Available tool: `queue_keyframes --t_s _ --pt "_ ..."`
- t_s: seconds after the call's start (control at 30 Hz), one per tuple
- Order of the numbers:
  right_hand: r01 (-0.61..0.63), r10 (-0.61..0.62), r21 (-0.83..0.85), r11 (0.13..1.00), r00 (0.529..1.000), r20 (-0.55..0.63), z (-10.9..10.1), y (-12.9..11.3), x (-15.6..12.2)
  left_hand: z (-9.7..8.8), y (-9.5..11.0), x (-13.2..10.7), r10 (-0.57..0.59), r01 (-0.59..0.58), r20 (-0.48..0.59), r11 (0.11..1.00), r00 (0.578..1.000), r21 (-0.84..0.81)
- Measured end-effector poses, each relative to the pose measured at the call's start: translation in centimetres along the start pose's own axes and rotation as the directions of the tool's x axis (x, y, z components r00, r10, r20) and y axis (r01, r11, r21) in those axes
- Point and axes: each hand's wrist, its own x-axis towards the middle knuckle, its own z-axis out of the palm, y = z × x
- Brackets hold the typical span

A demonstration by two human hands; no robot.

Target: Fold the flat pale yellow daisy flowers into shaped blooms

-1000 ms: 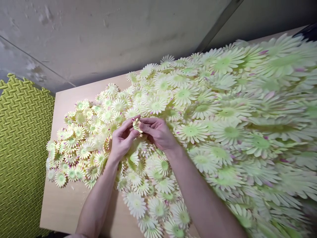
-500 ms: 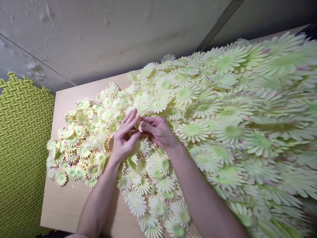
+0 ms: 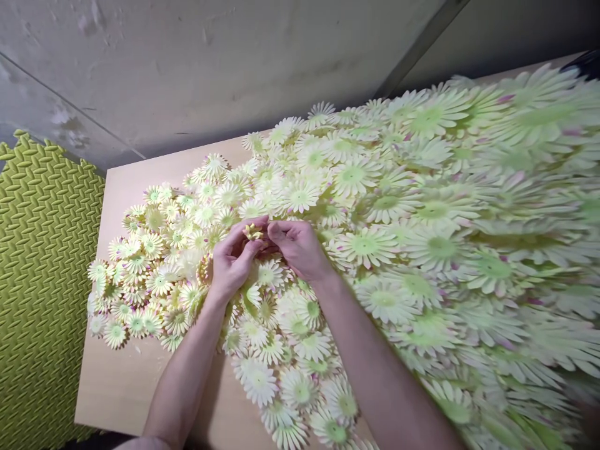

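Observation:
Between my two hands is a small yellowish artificial flower piece (image 3: 253, 232), its petals bunched. My left hand (image 3: 232, 261) is curled round it, thumb and fingers closed on its sides. Touching the left fingertips, my right hand (image 3: 300, 250) is closed with the thumb pressed on the fingers; what it pinches is hidden. Under and around both hands lies a wide heap of pale yellow-green artificial daisy heads (image 3: 363, 245), some with pink petal tips. Smaller flower heads (image 3: 159, 283) are piled to the left.
The heap covers much of a light wooden table (image 3: 126, 387). A grey, stained wall (image 3: 234, 69) rises behind it. Green interlocking foam mat (image 3: 42, 287) stands along the left side. Something dark (image 3: 584, 64) sits at the far right corner.
The left fingers, stretched out before, have curled in round the small flower piece, which now shows more. My right hand stays close beside them, its fingers shifted slightly.

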Motion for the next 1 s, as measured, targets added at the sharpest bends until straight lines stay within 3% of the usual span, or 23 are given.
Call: queue_keyframes --t_s 0.1,0.23,0.33,0.43,0.6,0.73,0.87,1.0 --pt "-0.010 0.014 -0.070 0.998 0.999 0.050 -0.3 -0.2 -0.2 0.1 0.2 0.1 0.067 -0.069 0.040 0.995 0.997 0.067" --pt "-0.058 0.061 -0.047 0.997 0.995 0.079 -0.5 -0.6 -0.2 0.0 0.6 0.1 0.017 -0.026 0.122 0.997 0.992 0.073" --pt "-0.060 0.058 0.100 0.993 0.998 0.017 -0.4 -0.8 0.0 -0.1 0.6 0.2 -0.037 0.040 0.095 0.999 0.995 -0.035" --pt "-0.039 0.043 0.144 0.989 0.999 -0.021 -0.3 -0.6 0.1 -0.3 0.2 0.2 -0.049 0.058 0.070 0.990 0.996 -0.131" --pt "-0.038 0.046 0.155 0.987 0.998 -0.048 0.0 -0.4 0.2 -0.5 -0.6 0.2 -0.114 0.113 -0.019 0.992 0.993 -0.063" --pt "-0.054 0.058 0.118 0.992 0.998 -0.026 0.1 -0.6 0.1 -0.5 -0.4 0.2 -0.075 0.073 -0.084 0.997 0.994 -0.026" --pt "0.001 0.002 -0.027 1.000 0.992 0.123 -0.1 -0.6 -0.1 -0.2 0.1 0.2 0.033 -0.031 -0.038 0.997 0.999 0.067" --pt "0.025 -0.015 -0.086 0.996 0.992 0.122 -0.4 -0.4 -0.3 -0.1 0.1 0.3 0.084 -0.090 0.049 0.988 0.995 0.123"
